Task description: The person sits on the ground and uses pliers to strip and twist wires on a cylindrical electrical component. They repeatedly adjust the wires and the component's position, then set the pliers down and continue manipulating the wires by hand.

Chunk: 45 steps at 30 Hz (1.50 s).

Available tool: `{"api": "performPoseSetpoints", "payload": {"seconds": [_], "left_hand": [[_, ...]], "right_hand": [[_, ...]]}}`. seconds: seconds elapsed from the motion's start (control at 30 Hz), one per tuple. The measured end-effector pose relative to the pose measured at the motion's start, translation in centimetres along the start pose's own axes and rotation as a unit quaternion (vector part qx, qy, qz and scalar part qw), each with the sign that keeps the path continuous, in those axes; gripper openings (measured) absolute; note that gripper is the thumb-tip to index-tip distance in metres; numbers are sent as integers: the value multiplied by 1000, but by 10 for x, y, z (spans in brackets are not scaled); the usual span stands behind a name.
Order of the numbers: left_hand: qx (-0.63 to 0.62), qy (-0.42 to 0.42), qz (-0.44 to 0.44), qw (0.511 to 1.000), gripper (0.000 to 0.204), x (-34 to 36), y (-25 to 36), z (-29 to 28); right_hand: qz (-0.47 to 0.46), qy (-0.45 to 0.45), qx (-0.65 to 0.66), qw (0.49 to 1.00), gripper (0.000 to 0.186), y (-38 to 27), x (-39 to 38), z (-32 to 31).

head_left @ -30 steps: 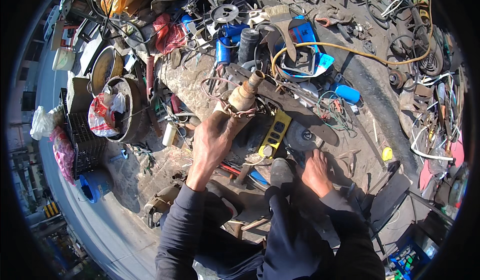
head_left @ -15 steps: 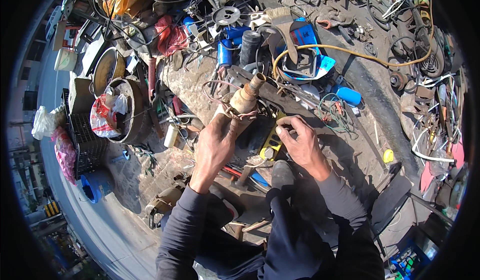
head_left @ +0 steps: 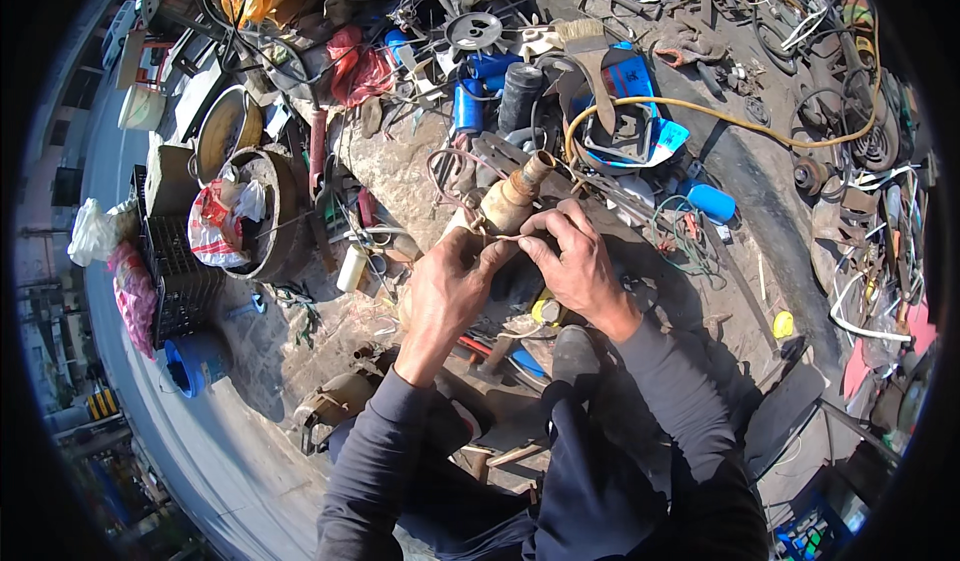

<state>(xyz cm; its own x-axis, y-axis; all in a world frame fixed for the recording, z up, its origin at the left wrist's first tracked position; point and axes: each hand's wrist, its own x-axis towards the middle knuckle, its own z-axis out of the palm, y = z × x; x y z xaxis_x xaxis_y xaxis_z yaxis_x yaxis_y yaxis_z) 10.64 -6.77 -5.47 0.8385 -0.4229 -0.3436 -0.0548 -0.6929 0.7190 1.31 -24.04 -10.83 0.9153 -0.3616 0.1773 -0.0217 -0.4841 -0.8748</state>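
Note:
A worn, cream-and-rust coloured metal fitting (head_left: 508, 199) with a narrow tubular end points up and away in front of me. My left hand (head_left: 448, 286) is closed at its lower end, thumb and fingers pressed together by the thin reddish wire (head_left: 503, 238) wrapped there. A loop of the same kind of wire rises to the fitting's left. Close by on the right, my right hand (head_left: 578, 269) pinches the wire between thumb and forefinger, its fingertips almost meeting the left thumb. What lies under the left fingers is hidden.
A wide brush (head_left: 588, 61) and a blue box (head_left: 640, 86) lie beyond the fitting, with an orange cable (head_left: 740, 129) running right. Round drums (head_left: 275, 251), a black crate (head_left: 180, 271) and a blue bucket (head_left: 190, 363) stand at left. Scrap covers the far ground.
My right hand has moved left and up to the wire beside the left thumb and now pinches it. The fitting and left hand have shifted slightly right in view.

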Motion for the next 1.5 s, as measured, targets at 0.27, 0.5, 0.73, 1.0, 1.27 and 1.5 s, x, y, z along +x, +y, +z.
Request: {"api": "performPoseSetpoints", "payload": {"seconds": [0.27,0.5,0.73,1.0,1.27,1.5], "left_hand": [[37,11,-15,999,46,0,6,0],[60,33,-9,998,45,-2,9,7],[9,34,2,999,45,-2,0,13],[-49,-25,41,998,39,-6,-23,2],[-105,-26,5,994,37,-2,-19,3],[-287,-16,-41,957,31,-3,-17,5]], "right_hand": [[-4,-22,17,1000,15,4,7,-2],[-18,-4,4,1000,12,5,5,0],[-1,-9,12,1000,13,5,4,-3],[2,-11,11,1000,14,8,3,-4],[10,0,35,999,17,10,9,-4],[-20,16,35,999,11,11,7,0]]}}
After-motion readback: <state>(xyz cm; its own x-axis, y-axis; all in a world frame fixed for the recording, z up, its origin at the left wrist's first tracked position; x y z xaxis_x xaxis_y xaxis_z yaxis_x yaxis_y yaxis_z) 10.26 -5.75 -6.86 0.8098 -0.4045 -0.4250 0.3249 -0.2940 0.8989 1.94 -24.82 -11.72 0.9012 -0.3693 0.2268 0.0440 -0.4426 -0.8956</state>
